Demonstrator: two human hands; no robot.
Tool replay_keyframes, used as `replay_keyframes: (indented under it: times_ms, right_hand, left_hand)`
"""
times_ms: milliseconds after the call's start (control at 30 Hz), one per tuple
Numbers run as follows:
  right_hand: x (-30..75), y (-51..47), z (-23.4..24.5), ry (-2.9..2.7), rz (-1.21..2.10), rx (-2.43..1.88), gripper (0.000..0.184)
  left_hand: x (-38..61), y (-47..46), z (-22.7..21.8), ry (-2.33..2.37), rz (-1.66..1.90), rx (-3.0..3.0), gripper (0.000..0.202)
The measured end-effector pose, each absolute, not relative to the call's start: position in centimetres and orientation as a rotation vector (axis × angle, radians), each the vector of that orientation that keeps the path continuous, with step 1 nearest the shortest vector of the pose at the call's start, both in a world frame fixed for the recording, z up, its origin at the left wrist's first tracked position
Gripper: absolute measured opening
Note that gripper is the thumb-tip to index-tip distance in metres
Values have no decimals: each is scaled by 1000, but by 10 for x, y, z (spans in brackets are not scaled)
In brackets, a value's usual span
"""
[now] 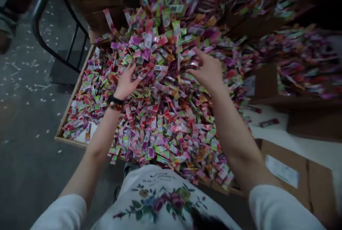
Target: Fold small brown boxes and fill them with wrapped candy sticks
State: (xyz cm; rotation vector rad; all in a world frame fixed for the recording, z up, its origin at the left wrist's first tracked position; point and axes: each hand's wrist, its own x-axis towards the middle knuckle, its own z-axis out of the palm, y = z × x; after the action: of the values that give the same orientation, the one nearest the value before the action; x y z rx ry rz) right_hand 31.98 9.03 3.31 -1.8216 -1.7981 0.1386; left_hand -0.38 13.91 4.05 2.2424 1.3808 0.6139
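Observation:
A large heap of small, colourful wrapped packets (pixel 165 116) in pink, purple, green and orange covers the table in front of me. My left hand (pixel 127 83), with a dark band and a beaded bracelet at the wrist, rests over the left part of the heap, fingers spread among the packets. Over the right part is my right hand (pixel 207 69), thumb and fingers apart, reaching toward the pile's middle. Neither hand has a packet visibly gripped. Some fingertips blend into the packets and are slightly blurred.
A wooden table edge (pixel 71 102) bounds the heap at the left. Beyond it stands a black-handled cart (pixel 40 23) on a littered floor. Cardboard boxes (pixel 96 12) stand at the back left, and another carton (pixel 301 173) lies at the right. More packets (pixel 307 59) fill boxes at the far right.

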Motion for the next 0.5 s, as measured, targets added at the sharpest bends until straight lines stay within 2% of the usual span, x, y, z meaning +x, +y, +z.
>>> replay_keyframes:
  times_ms: [67,133,200,233,267,333,400,500]
  right_hand:
    - [319,-2,13,-1764,33,-1776,58]
    - [299,-108,-16,-1865,-63,-1652,70]
    - [270,-200,-65,-2073,-220,-1565,89]
    - [256,-230,-98,-2145,-346,-1561,92]
    - [244,-248,-133,-2205,-497,-1514,93]
    - [225,-248,-195,-2188,-726,-1513,94]
    - [212,-217,-232,-2112,-741,-1496,96]
    - [198,-156,-240,-2041,-481,-1500,106]
  left_hand:
    - [-21,74,31,1325,748,2295,55]
    - [-45,-18,5,1415,802,2292,64]
    - [-70,-110,-47,1422,614,2376,83]
    - [-80,-147,-82,1423,459,2432,89]
    - [-88,-174,-121,1423,244,2470,88]
    - [-93,-193,-189,1473,-55,2520,57]
    - [-89,-180,-223,1540,-187,2454,50]
    - [-72,-135,-202,1556,-227,2293,53]
